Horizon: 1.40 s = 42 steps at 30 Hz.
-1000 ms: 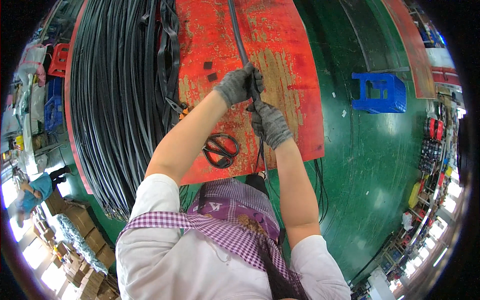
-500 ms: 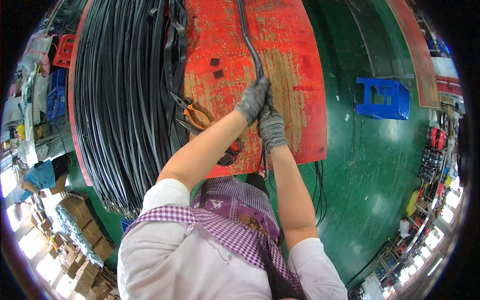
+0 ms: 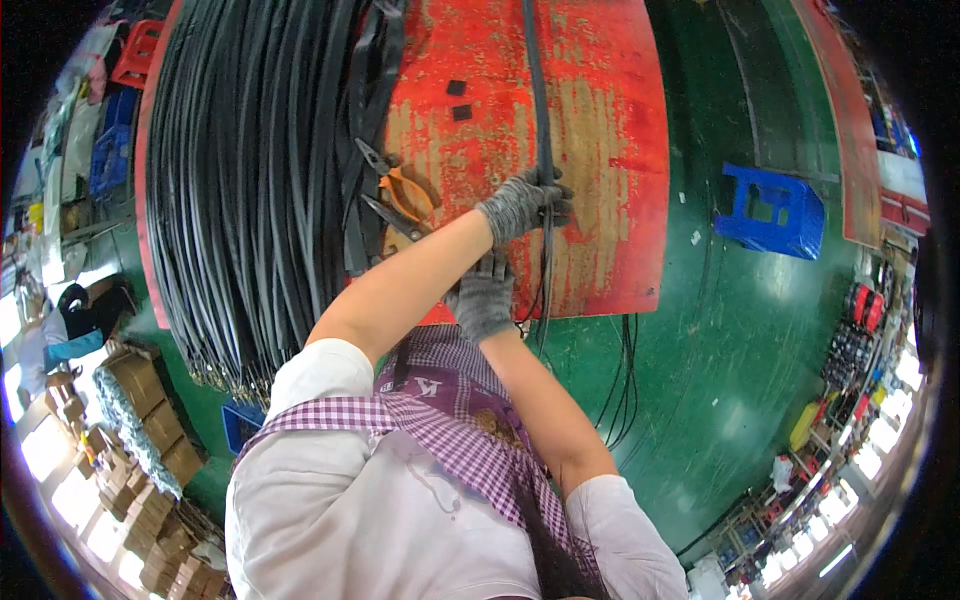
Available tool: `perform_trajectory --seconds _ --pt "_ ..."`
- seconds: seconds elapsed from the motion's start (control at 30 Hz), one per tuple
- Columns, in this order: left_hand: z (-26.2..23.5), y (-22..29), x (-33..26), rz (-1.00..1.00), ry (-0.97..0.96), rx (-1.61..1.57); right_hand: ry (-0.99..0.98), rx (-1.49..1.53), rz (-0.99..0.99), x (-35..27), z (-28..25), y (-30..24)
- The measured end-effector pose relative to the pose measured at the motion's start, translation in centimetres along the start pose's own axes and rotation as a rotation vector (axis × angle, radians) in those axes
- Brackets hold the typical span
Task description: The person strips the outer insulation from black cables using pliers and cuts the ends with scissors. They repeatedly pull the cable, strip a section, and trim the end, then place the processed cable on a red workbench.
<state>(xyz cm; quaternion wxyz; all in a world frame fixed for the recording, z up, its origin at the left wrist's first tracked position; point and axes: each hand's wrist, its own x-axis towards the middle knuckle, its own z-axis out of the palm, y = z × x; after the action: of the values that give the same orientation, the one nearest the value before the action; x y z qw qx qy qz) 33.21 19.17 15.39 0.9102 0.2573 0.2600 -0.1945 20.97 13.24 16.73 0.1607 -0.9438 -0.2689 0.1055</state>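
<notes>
A long black sleeved cable [image 3: 538,90] runs down the red worktable and ends in thin wires at the near edge. My left hand [image 3: 520,208], in a grey knit glove, is closed around this cable, its fingertips showing past the right side. Nearer me, my gloved right hand [image 3: 484,298] lies low over the table's front edge with its fingers stretched out. It covers the place of the black scissors' handles; only the scissors' blades [image 3: 392,215] show past my left forearm. Orange-handled pliers [image 3: 402,190] lie just beyond them.
A thick row of black cables [image 3: 245,180] covers the left of the red table [image 3: 620,120]. Two small black squares [image 3: 459,100] lie at mid-table. A blue plastic stool [image 3: 775,213] stands on the green floor at right. Loose wires [image 3: 628,380] hang off the front edge.
My right hand has left the cable and moved left and nearer to me, over the scissors' handles. My left hand stays on the cable, which now lies straighter. The view has shifted slightly.
</notes>
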Motion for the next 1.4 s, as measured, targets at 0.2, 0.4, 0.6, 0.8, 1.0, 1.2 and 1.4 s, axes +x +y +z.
perform_trajectory --seconds 0.2,0.4,0.6,0.8,1.0,1.2,1.4 --pt "0.7 -1.2 -0.9 0.095 0.182 0.107 -0.038 -0.047 -0.134 2.7 8.1 2.2" --pt "2.2 -1.7 -1.3 0.164 0.26 0.091 0.144 0.123 -0.259 3.5 4.0 0.7" --pt "3.7 0.1 -4.3 0.139 0.148 0.075 0.011 0.131 0.006 12.7 2.1 -4.0" --pt "3.8 3.0 -6.2 0.084 -0.116 0.178 -0.065 0.207 -0.115 11.2 1.4 -2.0" --pt "5.4 4.8 -6.5 0.128 -0.052 0.253 -0.119 0.341 -0.164 -3.3 -4.3 5.7" --pt "4.2 2.3 -4.8 0.154 0.051 0.24 -0.123 1.547 0.087 -15.1 -10.7 9.2" --pt "1.4 -0.6 -1.1 0.113 0.107 -0.086 -0.29 1.822 -0.181 -11.9 -14.8 11.6"
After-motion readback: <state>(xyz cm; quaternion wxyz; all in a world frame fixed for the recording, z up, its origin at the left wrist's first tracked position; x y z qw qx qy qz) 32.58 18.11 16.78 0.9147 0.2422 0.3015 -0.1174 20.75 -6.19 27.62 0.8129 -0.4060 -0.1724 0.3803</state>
